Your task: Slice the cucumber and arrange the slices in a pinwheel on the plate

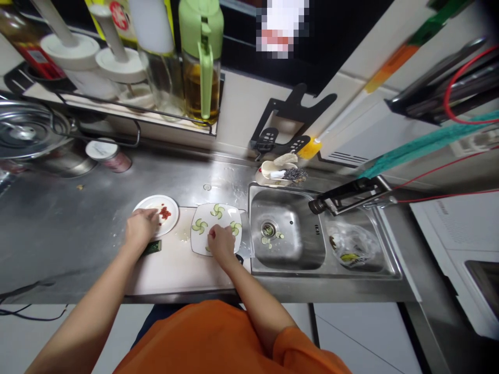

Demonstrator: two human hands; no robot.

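My left hand (141, 229) reaches over the near left rim of a round white plate (174, 210), its fingers drawn together. Small red pieces (165, 213) lie on that plate beside my fingertips. My right hand (223, 243) is closed above a square white plate (206, 229); whatever its fingers hold, if anything, is too small to tell. Green-edged cucumber slices (200, 226) form curved pinwheels on the square plate, one partly behind my right hand. A dark green cucumber piece (152, 248) rests near my left wrist on the pale cutting board (171, 272).
A steel sink (288, 259) with scraps at its drain lies to the right, with a plastic bag (354, 246) in the side basin. A black handle (239, 258) shows beside my right wrist. Bottles and a green-topped oil jug (200, 62) stand on the rack.
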